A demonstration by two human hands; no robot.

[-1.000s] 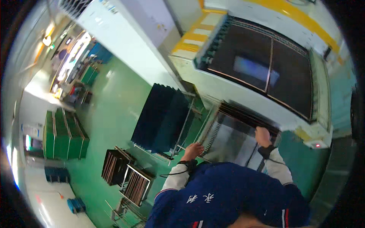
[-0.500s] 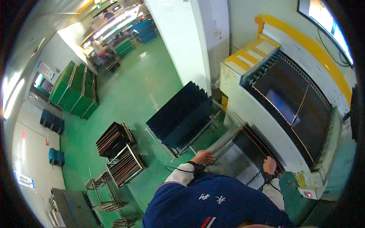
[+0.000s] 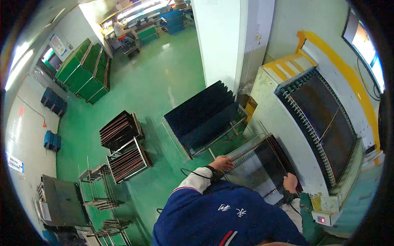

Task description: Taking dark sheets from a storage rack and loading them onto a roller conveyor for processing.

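Observation:
In front of me stands a metal rack (image 3: 240,157) with toothed rails, holding several dark flat panels (image 3: 274,158) that lean toward its right side. A grey, shiny surface shows between the rails. My left hand (image 3: 222,163) is at the rack's left rail, fingers curled; what they hold, if anything, is hidden. Closed on the upper edge of a dark panel is my right hand (image 3: 290,183), at the rack's near right side. To the right, a machine bed (image 3: 328,164) with roller edges carries dark panels (image 3: 318,106), a thin rod lying across them.
Left of the rack stands another rack of dark blue panels (image 3: 201,112). Further left are brown panel stacks (image 3: 125,164) and bare metal frames (image 3: 98,184). A white pillar (image 3: 219,45) rises behind. Green panel stacks (image 3: 84,74) stand far left; a person (image 3: 119,29) sits far off.
My view has turned a little, shifting the machine and racks in the picture. Both hands stay at about the same places on the rack and panels.

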